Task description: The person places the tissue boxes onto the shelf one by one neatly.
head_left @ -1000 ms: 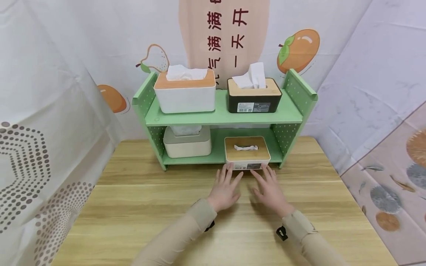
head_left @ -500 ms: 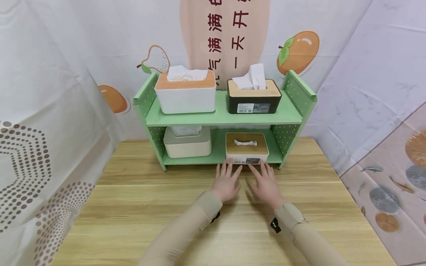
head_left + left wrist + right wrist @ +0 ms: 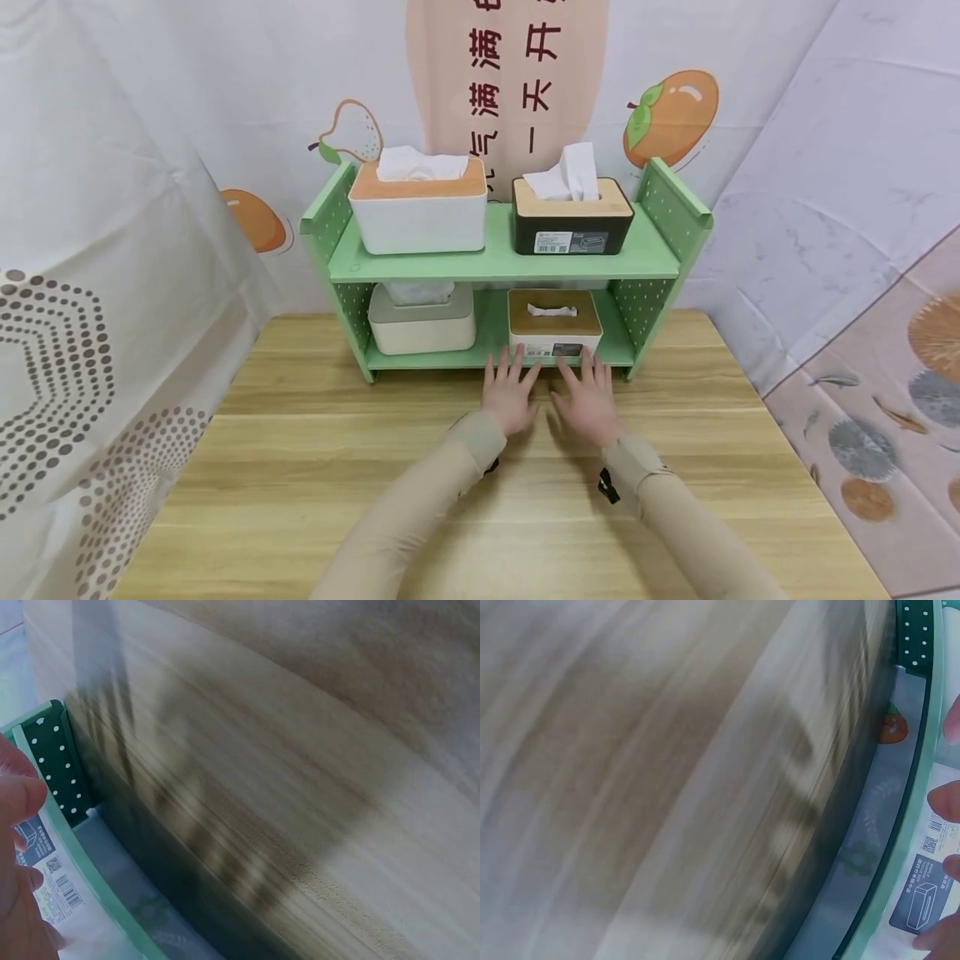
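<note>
A small white tissue box point(image 3: 553, 333) with a wooden lid stands on the lower right of the green shelf rack point(image 3: 495, 268). My left hand point(image 3: 508, 400) has its fingers spread, with fingertips at the left part of the box's labelled front. At the right part of that face are the fingertips of my right hand point(image 3: 588, 402), spread as well. In the left wrist view, the left hand point(image 3: 19, 855) shows at the edge beside the box's label point(image 3: 56, 881). The right wrist view catches fingertips of the right hand point(image 3: 946, 801) by the label point(image 3: 919, 894).
On the upper shelf stand a white tissue box point(image 3: 420, 223) with a wooden lid and a black tissue box point(image 3: 573, 229). A cream tissue box point(image 3: 423, 333) sits lower left. The wooden table point(image 3: 300, 467) stretches before the rack; a printed curtain point(image 3: 247, 100) hangs behind.
The small tissue box has slid back, deeper onto the lower shelf. Both hands have moved forward with it, fingertips staying at its front.
</note>
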A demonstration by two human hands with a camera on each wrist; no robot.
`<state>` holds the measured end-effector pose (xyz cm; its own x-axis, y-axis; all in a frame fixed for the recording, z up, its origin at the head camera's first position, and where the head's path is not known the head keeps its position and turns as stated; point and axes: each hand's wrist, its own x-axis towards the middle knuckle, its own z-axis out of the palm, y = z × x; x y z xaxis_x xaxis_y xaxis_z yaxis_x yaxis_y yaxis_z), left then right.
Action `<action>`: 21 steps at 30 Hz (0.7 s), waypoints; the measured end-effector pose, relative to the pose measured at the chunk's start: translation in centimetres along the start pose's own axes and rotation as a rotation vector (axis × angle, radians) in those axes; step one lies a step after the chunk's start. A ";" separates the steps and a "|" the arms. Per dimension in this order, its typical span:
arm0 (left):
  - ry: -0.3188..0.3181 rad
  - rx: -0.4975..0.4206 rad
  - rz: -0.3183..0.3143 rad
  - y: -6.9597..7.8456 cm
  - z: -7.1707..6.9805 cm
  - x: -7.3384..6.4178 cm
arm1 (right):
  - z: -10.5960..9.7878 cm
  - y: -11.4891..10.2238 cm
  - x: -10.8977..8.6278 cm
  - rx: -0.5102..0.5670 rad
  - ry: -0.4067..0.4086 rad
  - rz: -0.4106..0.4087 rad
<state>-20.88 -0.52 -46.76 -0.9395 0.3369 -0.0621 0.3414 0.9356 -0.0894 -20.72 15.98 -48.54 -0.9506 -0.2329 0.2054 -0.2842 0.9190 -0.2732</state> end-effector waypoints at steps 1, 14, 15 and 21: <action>-0.005 0.001 -0.002 0.0 0.0 0.2 | 0.0 0.1 0.2 -0.004 -0.011 0.007; -0.025 0.000 -0.037 -0.4 0.4 1.7 | -0.8 -0.2 1.1 -0.009 -0.126 0.063; -0.030 -0.002 -0.037 -0.5 0.4 1.8 | -0.8 -0.2 1.1 -0.012 -0.126 0.064; -0.025 -0.011 -0.036 -0.6 0.3 1.8 | -0.5 0.1 1.4 -0.011 -0.127 0.073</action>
<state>-22.82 -0.51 -47.10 -0.9501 0.3005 -0.0840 0.3071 0.9482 -0.0808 -21.99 15.90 -47.76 -0.9771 -0.2025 0.0647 -0.2125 0.9383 -0.2728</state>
